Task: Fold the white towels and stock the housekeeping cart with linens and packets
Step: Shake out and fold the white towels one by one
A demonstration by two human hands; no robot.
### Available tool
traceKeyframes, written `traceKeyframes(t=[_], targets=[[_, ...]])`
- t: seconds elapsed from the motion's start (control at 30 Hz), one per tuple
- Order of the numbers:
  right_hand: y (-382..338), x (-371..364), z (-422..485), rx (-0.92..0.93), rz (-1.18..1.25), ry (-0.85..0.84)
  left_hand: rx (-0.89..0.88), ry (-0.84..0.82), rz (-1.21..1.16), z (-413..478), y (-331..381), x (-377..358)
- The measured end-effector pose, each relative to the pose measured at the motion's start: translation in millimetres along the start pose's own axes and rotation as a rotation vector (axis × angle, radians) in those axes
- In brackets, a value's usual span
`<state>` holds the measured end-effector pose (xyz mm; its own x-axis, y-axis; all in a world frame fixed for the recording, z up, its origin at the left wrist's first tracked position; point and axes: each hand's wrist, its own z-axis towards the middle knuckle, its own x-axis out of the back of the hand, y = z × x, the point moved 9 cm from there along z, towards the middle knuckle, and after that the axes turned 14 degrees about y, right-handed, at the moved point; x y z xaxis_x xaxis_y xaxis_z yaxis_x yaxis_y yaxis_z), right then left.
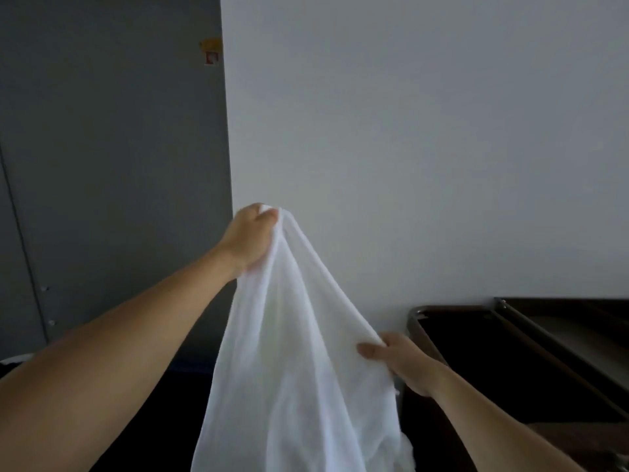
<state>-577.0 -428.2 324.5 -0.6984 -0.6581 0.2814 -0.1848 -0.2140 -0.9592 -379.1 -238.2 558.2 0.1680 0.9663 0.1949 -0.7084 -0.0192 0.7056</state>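
A white towel [299, 352] hangs unfolded in front of me, gathered to a peak at the top and spreading wide toward the bottom edge of the view. My left hand [250, 238] is raised and shut on the towel's top corner. My right hand [405, 362] sits lower and to the right, pinching the towel's right edge with thumb over the cloth. The dark brown housekeeping cart [503, 338] stands at the lower right, its top compartment dark inside.
A white wall [425, 131] fills the background straight ahead. A grey door or panel [109, 148] with a small yellow and red sticker [211, 51] is at the left. A dark surface [163, 420] lies below the towel.
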Motion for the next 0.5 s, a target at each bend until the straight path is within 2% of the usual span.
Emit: traceKeyframes(t=[0.03, 0.07, 0.13, 0.17, 0.23, 0.33, 0.4, 0.5], targets=[[-2.1, 13.0, 4.4, 0.005, 0.031, 0.119, -0.008, 0.048, 0.101, 7.4, -6.8, 9.7], [-13.9, 27.8, 9.8, 0.031, 0.073, 0.245, -0.031, 0.018, 0.236, 8.0, -12.7, 10.8], [-66.6, 47.4, 15.1, 0.128, 0.133, 0.382, -0.079, -0.194, 0.378, -7.6, -23.2, -8.1], [-102.1, 50.8, 15.2, 0.222, 0.114, 0.389, -0.065, -0.314, 0.329, -22.2, -26.0, -21.3], [-173.7, 42.0, 5.5, 0.442, -0.038, 0.311, 0.047, -0.569, 0.081, -61.7, -15.4, -46.8], [-213.9, 9.3, -10.7, 0.528, -0.280, 0.160, 0.179, -0.800, -0.177, -100.6, 7.5, -71.8], [-204.5, 1.4, -12.7, 0.507, -0.290, 0.145, 0.186, -0.783, -0.182, -106.7, 11.6, -74.3], [-158.4, 0.4, -5.4, 0.399, -0.183, 0.122, 0.141, -0.615, -0.122, -91.3, 2.5, -67.2]])
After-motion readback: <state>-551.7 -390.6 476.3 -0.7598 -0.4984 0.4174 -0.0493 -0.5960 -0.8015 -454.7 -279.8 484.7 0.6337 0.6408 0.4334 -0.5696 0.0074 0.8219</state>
